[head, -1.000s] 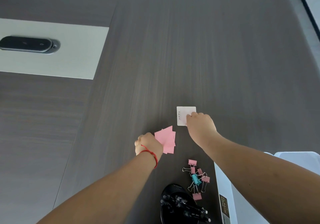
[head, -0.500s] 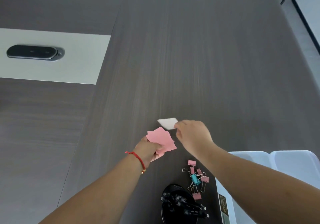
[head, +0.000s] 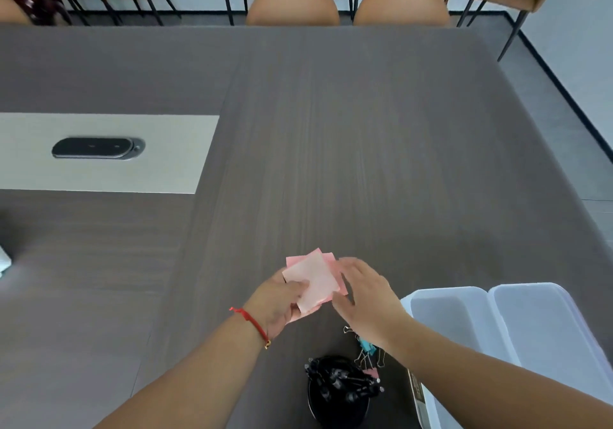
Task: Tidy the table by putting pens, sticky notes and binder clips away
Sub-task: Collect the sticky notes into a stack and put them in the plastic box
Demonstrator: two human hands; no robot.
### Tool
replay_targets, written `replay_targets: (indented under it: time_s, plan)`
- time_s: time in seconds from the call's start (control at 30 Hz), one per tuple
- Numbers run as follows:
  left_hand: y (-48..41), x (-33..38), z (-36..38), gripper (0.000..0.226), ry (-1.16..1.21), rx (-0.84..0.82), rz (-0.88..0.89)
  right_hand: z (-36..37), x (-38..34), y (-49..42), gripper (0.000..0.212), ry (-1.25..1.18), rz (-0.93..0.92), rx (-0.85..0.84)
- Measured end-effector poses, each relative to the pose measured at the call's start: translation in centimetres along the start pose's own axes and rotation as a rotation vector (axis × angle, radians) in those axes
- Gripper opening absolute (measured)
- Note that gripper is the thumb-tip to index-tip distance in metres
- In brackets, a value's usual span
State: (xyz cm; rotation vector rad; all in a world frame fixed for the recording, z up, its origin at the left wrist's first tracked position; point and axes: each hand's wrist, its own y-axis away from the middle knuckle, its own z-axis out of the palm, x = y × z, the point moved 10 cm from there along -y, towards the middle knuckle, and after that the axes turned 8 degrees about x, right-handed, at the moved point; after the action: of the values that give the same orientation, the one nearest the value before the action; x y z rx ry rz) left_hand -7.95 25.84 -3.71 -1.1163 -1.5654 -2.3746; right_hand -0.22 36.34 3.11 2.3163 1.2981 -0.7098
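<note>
Nearest, at the bottom edge, a black pen holder (head: 338,395) stands on the dark wood-grain table (head: 365,163), its pens (head: 348,382) bunched and leaning right. Just right of it lie the binder clips (head: 368,350), pink and teal, partly hidden under the right forearm. Beside them, at the table's right edge, sits a white bin (head: 497,322) with two compartments.

Both forearms reach in from below and meet over the table's near middle. The left hand (head: 278,302), a red cord (head: 252,321) at its wrist, is closed on the lower left corner of a fanned stack of pink notes (head: 315,282), thumb on top. The notes are held above the table, tilted, their corners pointing away and to the right. The right hand (head: 368,292) is palm down and loosely spread, fingers against the stack's right edge; whether it grips the stack I cannot tell.

Farther left, a pale inset panel (head: 166,153) in the tabletop carries a black oval device (head: 96,147). Beyond the far edge stand tan chairs (head: 292,4) on a grey floor (head: 570,113) against a light wall.
</note>
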Motion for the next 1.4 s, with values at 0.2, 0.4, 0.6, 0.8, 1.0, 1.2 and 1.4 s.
replay_targets:
  time_s: [0.2, 0.4, 0.6, 0.8, 1.0, 1.2, 1.4]
  plan:
    - [3.6, 1.3, 6.7, 0.032, -0.145, -0.095, 0.086, -4.4, 4.3, 4.6, 0.018, -0.508, 0.470, 0.126]
    - [5.4, -1.9, 13.7, 0.025, -0.400, -0.058, 0.027, -8.1, 10.9, 10.6, 0.012, -0.519, 0.662, 0.297]
    - [5.4, -6.7, 18.9, 0.014, -0.599, -0.057, -0.055, -8.8, 17.4, 15.4, 0.012, -0.585, 0.852, 0.376]
    - [3.8, -8.7, 20.3, 0.035, -0.805, 0.014, 0.004, -6.1, 21.4, 16.2, 0.015, -0.511, 0.971, 0.292]
    - [3.3, -8.7, 19.2, 0.042, -0.693, 0.101, 0.021, -3.5, 22.0, 13.7, 0.021, -0.445, 0.954, 0.225]
    - [2.7, -8.4, 17.0, 0.034, -0.626, 0.163, 0.046, -0.6, 22.2, 12.0, 0.028, -0.359, 0.919, 0.056]
    - [1.9, -5.3, 14.8, 0.010, -0.528, 0.249, 0.044, -0.9, 20.4, 11.7, 0.052, -0.038, 0.749, -0.044]
